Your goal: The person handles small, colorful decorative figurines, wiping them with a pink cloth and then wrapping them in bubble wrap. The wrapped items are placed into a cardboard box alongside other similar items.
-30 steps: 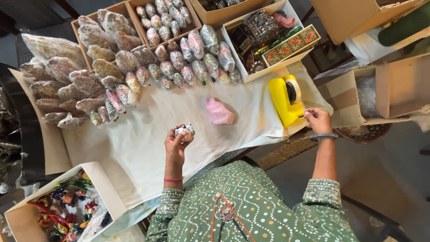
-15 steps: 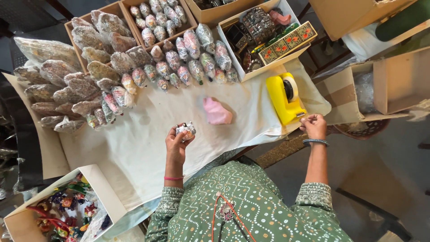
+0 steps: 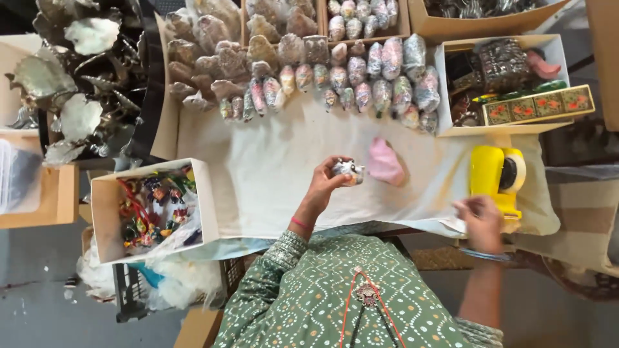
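so the left hand (image 3: 322, 183) sits just right of frame center, fingers curled round a small wrapped trinket (image 3: 349, 171), gripping it from its left side; the trinket's long axis runs roughly left-right across the frame, free end poking toward the pink lump (image 3: 385, 162) just beside it on the cloth (image 3: 258, 161); can't make out what the trinket actually is, too small and shiny

right hand (image 3: 480, 219) is at lower right, at the near end of the yellow tape dispenser (image 3: 495, 177), fingers pinched narrow; blurry, so I can't tell whether there's tape between them; the dispenser's long axis runs up-down in the frame, roll on its right side

above the cloth, rows of wrapped bundles (image 3: 361, 71) stretch across the top of the frame; a box (image 3: 445, 71) at upper right has a painted case (image 3: 538, 106) resting across its front edge; lower left there's a white box (image 3: 206, 193) full of colourful ornaments (image 3: 151, 206); silvery metal leaves (image 3: 77, 77) at upper left
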